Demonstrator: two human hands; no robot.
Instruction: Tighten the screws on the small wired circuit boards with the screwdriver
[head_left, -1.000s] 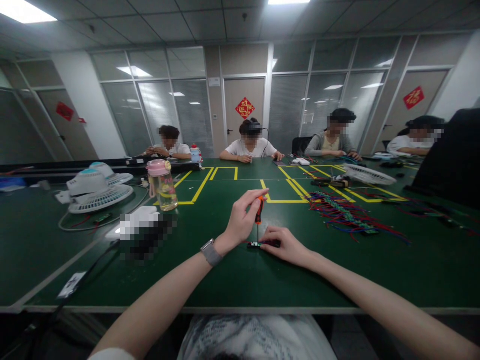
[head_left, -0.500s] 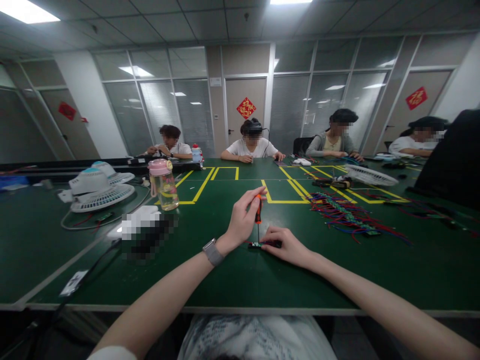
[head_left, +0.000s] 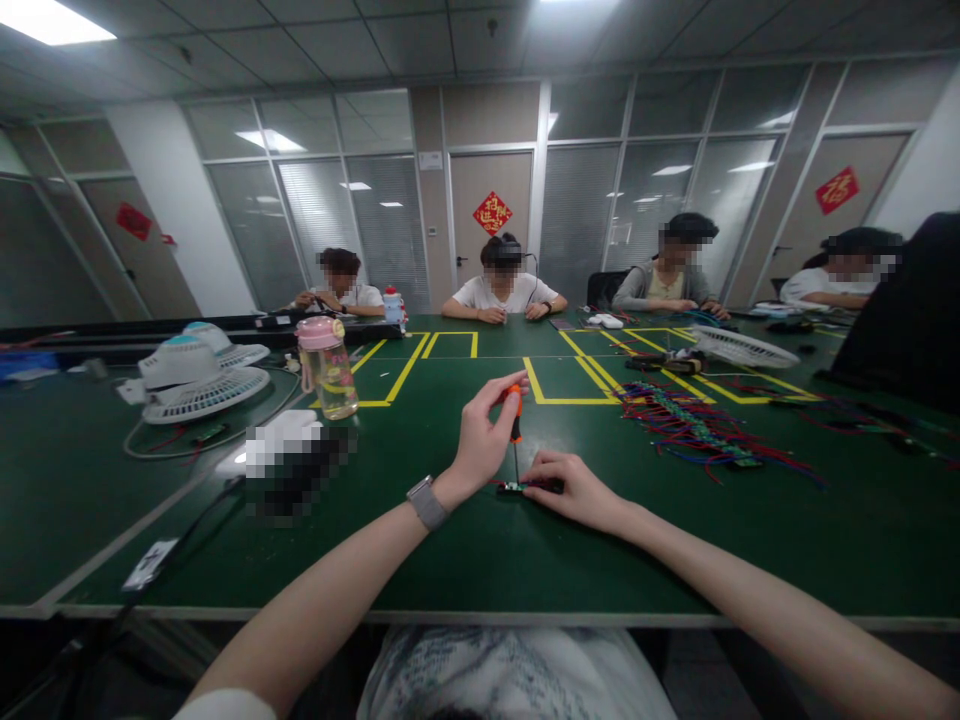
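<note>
My left hand (head_left: pixel 487 425) is closed around the orange and black handle of a screwdriver (head_left: pixel 516 428), which stands upright. Its thin shaft runs down to a small green circuit board (head_left: pixel 512 488) lying on the green table (head_left: pixel 420 570). With fingers pinched together, my right hand (head_left: pixel 568 488) grips the board's right end and hides part of it. A short red wire sticks out at the board's left. Whether the screwdriver's tip sits in a screw is too small to tell.
A row of wired circuit boards (head_left: pixel 697 425) lies to the right. On the left stand a pink-lidded bottle (head_left: pixel 330 370) and white fans (head_left: pixel 202 375). Yellow tape (head_left: pixel 409 370) marks the table. Several people sit along the far side; a black screen (head_left: pixel 907 310) rises at right.
Both of my hands stay almost where they were, with the screwdriver still upright on the board. Across the table, one person's hand has drawn inward.
</note>
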